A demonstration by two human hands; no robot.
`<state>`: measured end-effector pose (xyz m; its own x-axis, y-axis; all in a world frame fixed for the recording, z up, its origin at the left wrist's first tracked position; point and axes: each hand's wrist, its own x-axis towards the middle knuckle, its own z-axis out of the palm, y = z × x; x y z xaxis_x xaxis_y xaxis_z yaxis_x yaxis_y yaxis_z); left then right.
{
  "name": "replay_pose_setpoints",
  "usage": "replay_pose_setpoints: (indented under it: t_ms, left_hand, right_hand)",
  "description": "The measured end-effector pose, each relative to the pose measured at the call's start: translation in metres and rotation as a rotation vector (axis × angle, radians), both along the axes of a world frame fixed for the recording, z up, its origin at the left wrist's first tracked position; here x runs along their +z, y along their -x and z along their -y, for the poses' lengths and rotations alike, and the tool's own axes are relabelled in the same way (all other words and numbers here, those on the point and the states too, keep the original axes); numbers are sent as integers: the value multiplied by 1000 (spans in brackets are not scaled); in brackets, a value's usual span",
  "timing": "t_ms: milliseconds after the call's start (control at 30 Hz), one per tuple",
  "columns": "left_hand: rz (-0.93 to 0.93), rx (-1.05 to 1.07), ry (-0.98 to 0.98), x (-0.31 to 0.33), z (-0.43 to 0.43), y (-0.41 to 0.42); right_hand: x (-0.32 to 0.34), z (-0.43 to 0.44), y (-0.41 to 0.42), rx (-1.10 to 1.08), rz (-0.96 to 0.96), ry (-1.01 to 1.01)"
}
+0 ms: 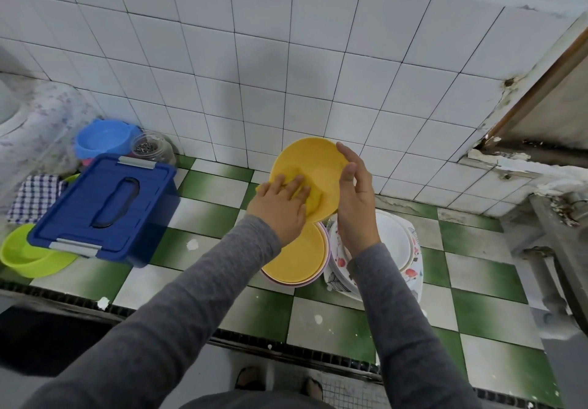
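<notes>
Yellow plate [313, 157] in right hand [353, 200]; left hand [280, 206] presses yellow cloth [315, 197].

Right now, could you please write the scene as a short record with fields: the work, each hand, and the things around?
work: wiping a yellow plate with a yellow cloth
left hand: presses the cloth flat on the plate
right hand: holds the plate by its right rim
below the hands: yellow-topped plate stack; white patterned plate stack
at the left: blue box, lime bowl, blue bowl, glass jar
surface: green and white tiles
</notes>
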<state>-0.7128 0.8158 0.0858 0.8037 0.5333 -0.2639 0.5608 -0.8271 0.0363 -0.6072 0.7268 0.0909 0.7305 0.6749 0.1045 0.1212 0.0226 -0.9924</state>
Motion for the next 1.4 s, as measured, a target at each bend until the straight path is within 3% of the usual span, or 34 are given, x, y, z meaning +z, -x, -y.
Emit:
replay_pose_setpoints:
  t_ms: [167,400,567,800,900,1067,1267,1400]
  left_hand:
    - [145,43,-115,-14,-13,0]
    - [496,-108,-120,-24,-12,1]
    - [273,-43,21,-20,-10,-1]
    - [342,-25,390,-9,4,-4]
    - [341,-61,389,-13,8,2]
    - [649,-205,362,-23,6,10]
    - [826,-252,392,-11,-1,7]
    - [974,-2,800,10,-3,5]
  right_hand:
    - [3,2,0,-7,-3,-1]
    - [0,3,-7,-51,-96,-43]
    - [0,1,-6,-54,-57,-31]
    - [-1,1,-11,-45,-91,-7]
    - [-3,2,-16,-17,-166,-10]
    - [-4,3,-31,77,-428,-127]
    - [-6,6,-45,137,-649,-39]
    - [-2,14,-46,195,-582,116]
